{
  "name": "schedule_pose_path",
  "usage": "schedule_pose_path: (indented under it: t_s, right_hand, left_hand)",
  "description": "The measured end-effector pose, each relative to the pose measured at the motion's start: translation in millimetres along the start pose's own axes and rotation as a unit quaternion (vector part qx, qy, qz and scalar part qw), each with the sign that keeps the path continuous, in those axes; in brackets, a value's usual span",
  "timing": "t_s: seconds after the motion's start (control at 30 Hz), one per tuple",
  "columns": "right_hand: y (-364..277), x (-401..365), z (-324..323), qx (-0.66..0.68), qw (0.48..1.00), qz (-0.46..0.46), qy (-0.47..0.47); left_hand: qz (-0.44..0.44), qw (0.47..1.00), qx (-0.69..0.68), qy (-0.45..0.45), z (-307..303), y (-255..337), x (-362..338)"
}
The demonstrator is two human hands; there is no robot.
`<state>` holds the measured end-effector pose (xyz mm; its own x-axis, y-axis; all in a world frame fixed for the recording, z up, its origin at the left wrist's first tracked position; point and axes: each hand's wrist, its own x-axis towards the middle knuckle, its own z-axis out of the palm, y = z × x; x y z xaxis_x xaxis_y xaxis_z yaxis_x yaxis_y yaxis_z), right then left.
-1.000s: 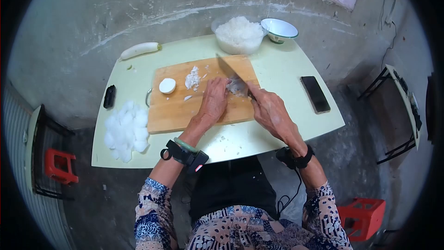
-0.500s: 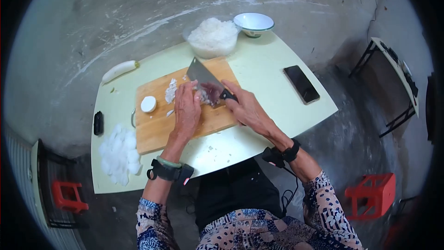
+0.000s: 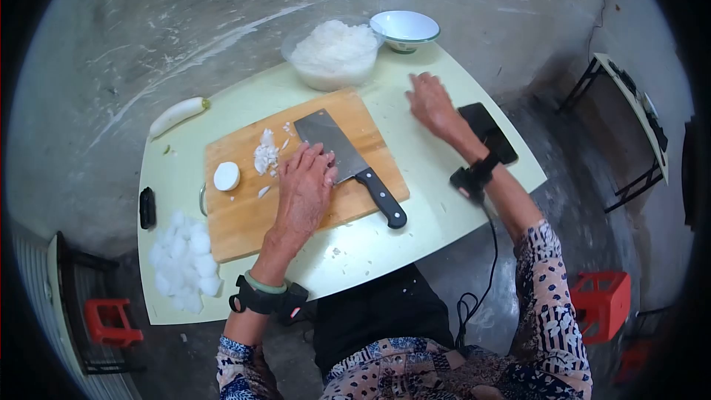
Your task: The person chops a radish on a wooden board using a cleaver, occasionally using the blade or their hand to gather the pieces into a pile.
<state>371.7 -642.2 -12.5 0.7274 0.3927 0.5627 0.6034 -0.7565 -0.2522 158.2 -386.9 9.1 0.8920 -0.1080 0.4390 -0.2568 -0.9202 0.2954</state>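
A cleaver (image 3: 333, 150) with a black handle lies flat on the wooden cutting board (image 3: 244, 233), its handle reaching past the board's edge. My left hand (image 3: 305, 187) rests over the board at the blade's lower edge, fingers bent together; whatever is under them is hidden. Just left of it are chopped white bits (image 3: 266, 154) and a cut white radish piece (image 3: 227, 176). My right hand (image 3: 434, 105) is off the knife, above the table between the bowls and the black phone (image 3: 489, 132), its fingers partly curled and a little blurred.
A clear bowl of shredded white food (image 3: 335, 55) and a white bowl with a green rim (image 3: 405, 28) stand at the back. A whole white radish (image 3: 178, 116), a black object (image 3: 147, 208) and white slices (image 3: 184, 263) lie at the left. Red stools (image 3: 601, 304) stand on the floor.
My right hand has let go of the cleaver and moved up and right, towards the phone. The cleaver now lies flat on the board. My left hand has moved slightly right and down.
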Motion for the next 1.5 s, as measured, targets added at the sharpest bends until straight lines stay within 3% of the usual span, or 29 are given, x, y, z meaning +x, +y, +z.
schedule_pose_path:
  t_s: [0.1, 0.13, 0.23, 0.3, 0.43, 0.53, 0.77, 0.83, 0.87, 0.93, 1.07, 1.13, 1.27, 1.43, 1.5]
  right_hand:
    - [21.3, 28.6, 5.0, -0.036, 0.979, 0.138, -0.143]
    - [23.7, 31.8, 11.9, -0.036, 0.980, 0.136, -0.144]
    - [20.8, 30.4, 27.7, -0.074, 0.972, 0.091, -0.203]
    - [13.3, 28.9, 34.1, 0.127, 0.980, -0.033, -0.148]
    - [0.6, 47.9, 47.3, 0.145, 0.979, -0.098, -0.106]
    - [-9.5, 52.1, 55.5, 0.125, 0.973, -0.143, -0.133]
    - [-33.2, 11.6, -12.0, 0.114, 0.953, -0.140, -0.245]
    - [-31.7, 6.9, -29.1, 0.098, 0.937, -0.117, -0.315]
    - [-29.3, 2.9, -30.8, 0.095, 0.936, -0.120, -0.317]
    - [-26.3, -7.8, -27.1, 0.118, 0.967, -0.112, -0.195]
    - [-21.5, -4.0, -22.4, 0.103, 0.970, -0.123, -0.180]
    - [-21.8, -0.2, -17.9, 0.188, 0.951, -0.057, -0.238]
    - [-26.1, -9.8, -8.5, 0.202, 0.954, -0.046, -0.217]
    - [-28.4, -31.2, -18.2, 0.061, 0.976, -0.120, -0.172]
    - [-36.8, -32.6, -24.4, 0.057, 0.976, -0.110, -0.176]
  left_hand:
    - [-0.012, 1.000, -0.014, -0.009, -11.1, 3.9, -2.4]
    - [-0.014, 1.000, -0.014, -0.008, -12.1, 2.4, -2.9]
    - [-0.006, 0.999, -0.035, 0.022, -15.3, -5.8, -7.2]
    - [-0.009, 0.999, -0.042, 0.027, -19.3, -9.0, -6.9]
    - [-0.005, 0.998, -0.049, 0.036, -26.3, -1.4, -6.7]
    - [0.001, 0.998, -0.043, 0.038, -24.6, -1.4, -8.7]
    - [0.008, 0.993, -0.076, 0.095, -21.6, -2.1, -15.9]
    - [0.009, 0.990, -0.085, 0.111, -24.4, -0.3, -15.7]
    - [0.010, 0.990, -0.094, 0.108, -25.8, 1.0, -16.3]
    - [0.012, 0.989, -0.103, 0.105, -26.2, 2.4, -19.8]
    - [0.009, 0.984, -0.130, 0.123, -28.0, 17.9, -18.3]
    - [0.011, 0.981, -0.143, 0.127, -30.1, 28.8, -20.0]
    - [0.018, 0.974, -0.195, 0.113, -33.1, 54.0, -22.8]
    - [0.021, 0.976, -0.204, 0.080, -42.2, 70.8, -24.7]
    - [0.014, 0.977, -0.185, 0.103, -43.1, 62.3, -28.2]
